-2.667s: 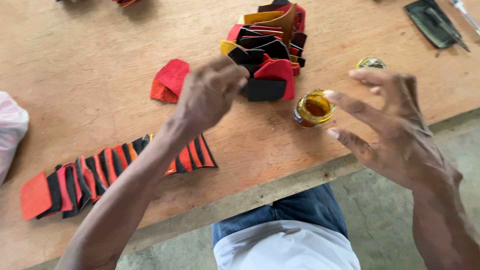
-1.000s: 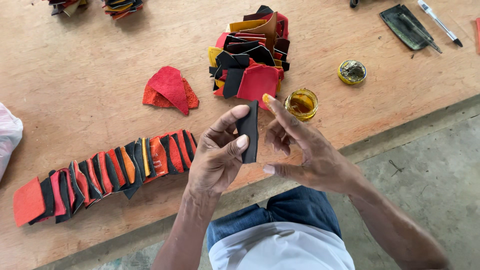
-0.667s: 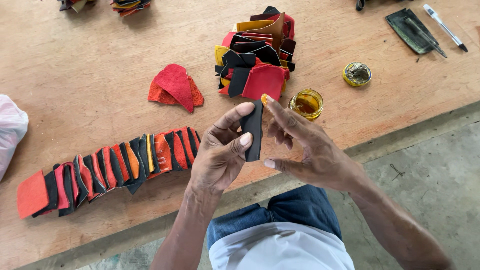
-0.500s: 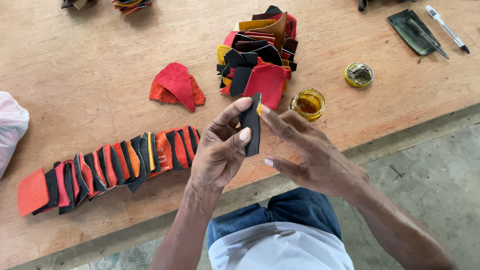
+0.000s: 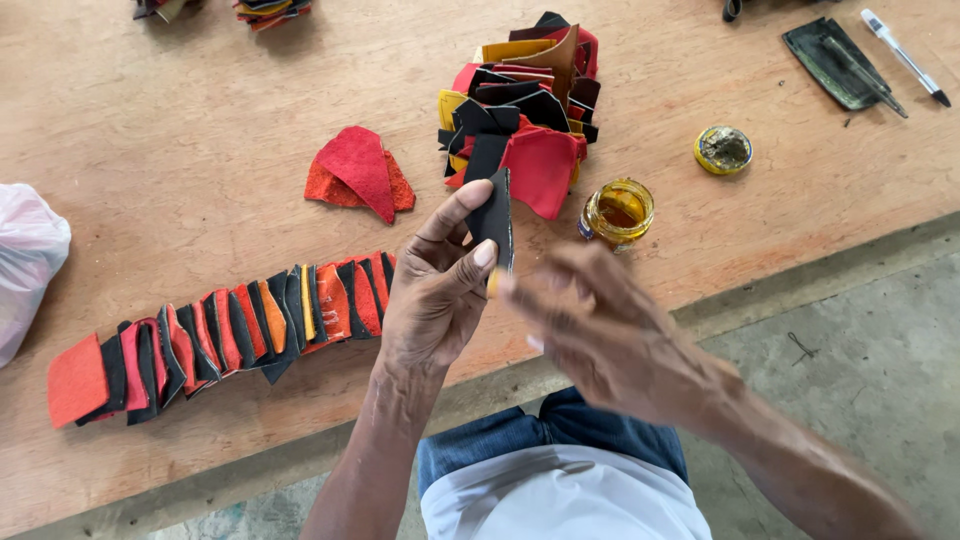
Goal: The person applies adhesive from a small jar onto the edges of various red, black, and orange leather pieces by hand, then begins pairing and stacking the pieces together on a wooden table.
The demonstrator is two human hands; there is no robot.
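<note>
My left hand [image 5: 435, 290] pinches a small black leather piece [image 5: 494, 212] upright between thumb and fingers, above the near part of the wooden table [image 5: 160, 140]. My right hand [image 5: 600, 335] is blurred just right of it, a fingertip touching the piece's lower edge. An open glass jar of yellow glue [image 5: 619, 211] stands just beyond my right hand, its lid [image 5: 723, 150] further right.
A heap of black, red and yellow leather pieces [image 5: 520, 110] lies behind the hands. A row of overlapping pieces [image 5: 220, 335] runs along the left front. Two red pieces [image 5: 358, 175] lie mid-table. A white bag [image 5: 28, 260] sits at left; a dark pouch [image 5: 838, 62] and pen [image 5: 900, 56] at right.
My left hand has kept its hold on the black piece. The right hand's finger slid down along the piece's edge to its lower end.
</note>
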